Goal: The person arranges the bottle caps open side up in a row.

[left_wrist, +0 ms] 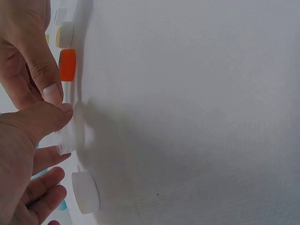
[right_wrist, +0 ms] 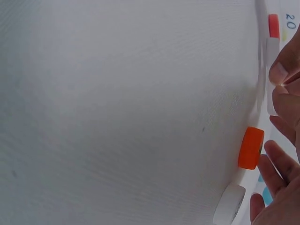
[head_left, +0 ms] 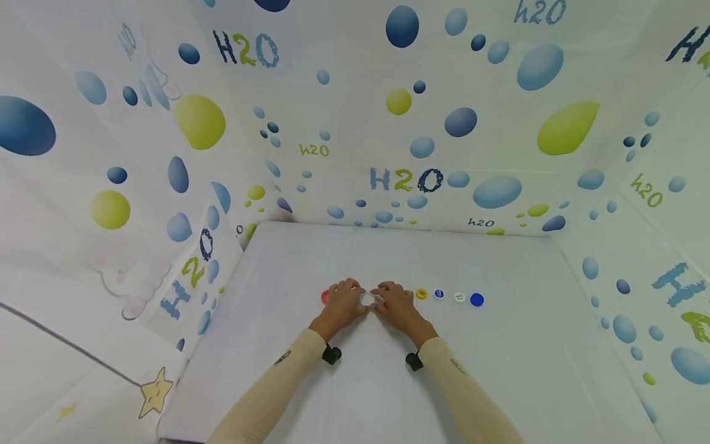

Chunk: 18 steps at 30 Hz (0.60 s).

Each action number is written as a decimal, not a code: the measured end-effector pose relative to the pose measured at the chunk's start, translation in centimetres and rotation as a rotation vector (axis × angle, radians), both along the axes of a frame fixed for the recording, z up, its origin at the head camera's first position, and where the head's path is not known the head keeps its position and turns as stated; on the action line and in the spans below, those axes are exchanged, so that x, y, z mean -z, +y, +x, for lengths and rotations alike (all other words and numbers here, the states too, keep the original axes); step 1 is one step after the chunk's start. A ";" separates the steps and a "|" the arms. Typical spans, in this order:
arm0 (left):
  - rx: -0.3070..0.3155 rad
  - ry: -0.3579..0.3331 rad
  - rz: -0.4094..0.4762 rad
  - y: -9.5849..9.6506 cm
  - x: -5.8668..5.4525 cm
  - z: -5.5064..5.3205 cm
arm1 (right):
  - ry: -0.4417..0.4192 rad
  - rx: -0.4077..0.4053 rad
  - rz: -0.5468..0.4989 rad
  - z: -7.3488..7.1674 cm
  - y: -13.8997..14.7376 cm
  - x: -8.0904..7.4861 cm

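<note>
Between both hands, in the middle of the head view, a clear ribbed bottle cap [head_left: 367,300] is held just at the white table. My left hand [head_left: 344,303] pinches it between thumb and index finger, while its other fingers [left_wrist: 49,199] curl loosely near a white cap [left_wrist: 86,192]. My right hand [head_left: 397,304] holds the cap's other side with thumb and index finger, the two thumb tips close together. An orange cap [right_wrist: 251,148] stands beside the right hand's fingers [right_wrist: 276,176]. Partly behind the left hand lies a red cap [head_left: 325,297].
To the right of the hands a row holds a yellow cap [head_left: 421,294], a blue-and-white cap [head_left: 439,294], a white cap [head_left: 460,297] and a blue cap [head_left: 477,300]. Printed sheets [head_left: 355,123] enclose the table [head_left: 554,345] at the back and sides.
</note>
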<state>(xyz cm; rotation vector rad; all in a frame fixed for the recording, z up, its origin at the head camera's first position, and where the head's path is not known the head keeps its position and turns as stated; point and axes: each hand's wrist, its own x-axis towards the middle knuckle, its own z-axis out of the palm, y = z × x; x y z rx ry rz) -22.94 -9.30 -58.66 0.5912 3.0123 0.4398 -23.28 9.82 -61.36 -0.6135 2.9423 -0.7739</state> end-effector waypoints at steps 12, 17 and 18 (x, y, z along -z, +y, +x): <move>-0.009 0.001 -0.012 0.2 0.5 -0.2 | 0.001 0.002 0.020 0.2 -0.1 0.1; -0.011 -0.007 -0.037 0.3 0.7 -0.2 | -0.022 0.011 0.038 0.3 -0.1 0.0; -0.012 -0.010 -0.044 0.3 0.7 -0.2 | -0.027 0.012 0.040 0.3 -0.1 -0.1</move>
